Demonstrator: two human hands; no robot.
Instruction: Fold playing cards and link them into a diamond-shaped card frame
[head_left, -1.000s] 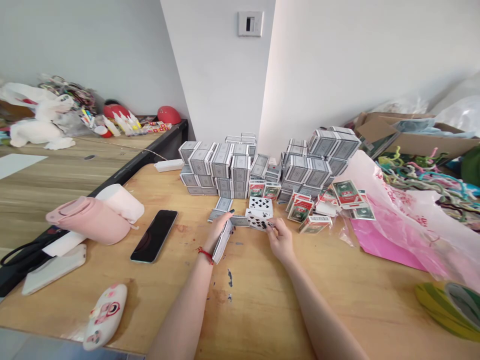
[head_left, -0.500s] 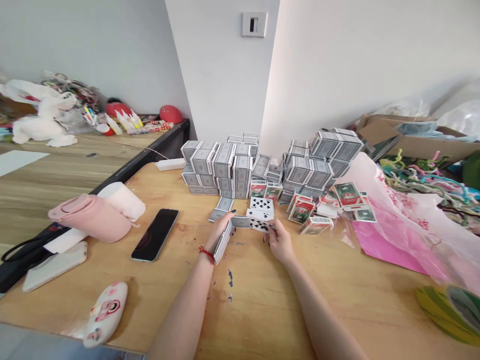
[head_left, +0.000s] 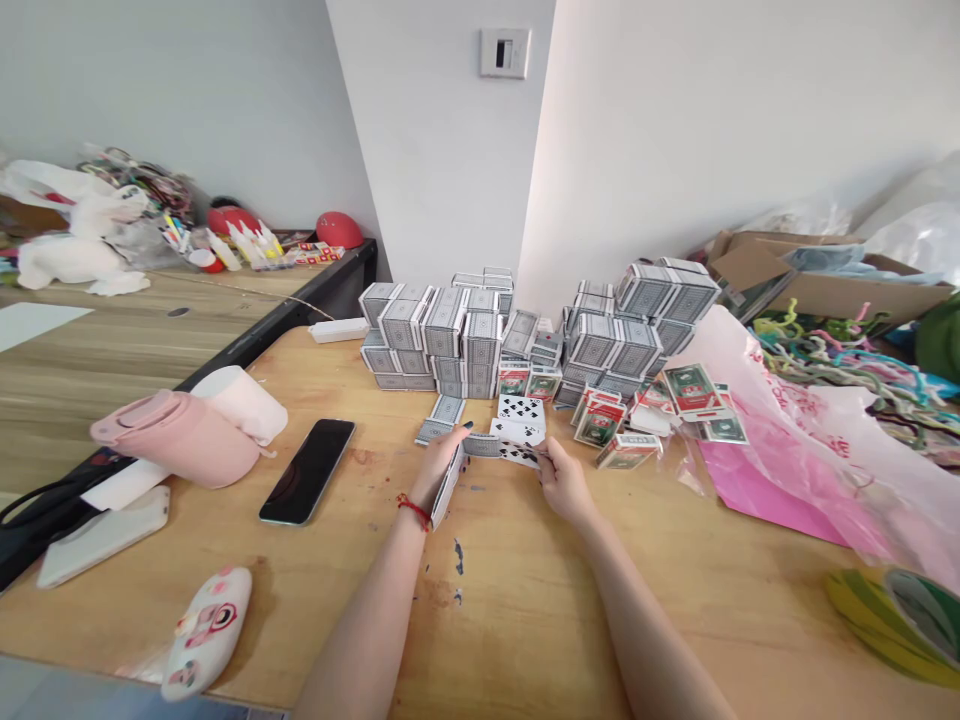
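My left hand (head_left: 439,465) is closed on an upright grey-backed playing card (head_left: 447,492), its thumb along the top. A second grey-backed card (head_left: 481,446) stands on edge beside the thumb, reaching to the right. My right hand (head_left: 564,484) pinches the right end of a face-up card with black spade pips (head_left: 516,453). Whether these cards are joined I cannot tell. Just behind lie more face-up spade cards (head_left: 521,408). Grey-backed cards (head_left: 441,420) rest on the table left of them.
Grey card-built blocks (head_left: 405,325) are stacked at the back left, with another stack (head_left: 611,340) at the back right. Green-and-red card boxes (head_left: 600,418) lie before them. Left are a phone (head_left: 307,472), a pink cup (head_left: 180,438) and a white case (head_left: 208,635); tape (head_left: 892,620) lies right.
The pinched card's right end looks slightly lower and flatter, close against the face-up cards. Both hands keep nearly the same place. The whole view has shifted a little.
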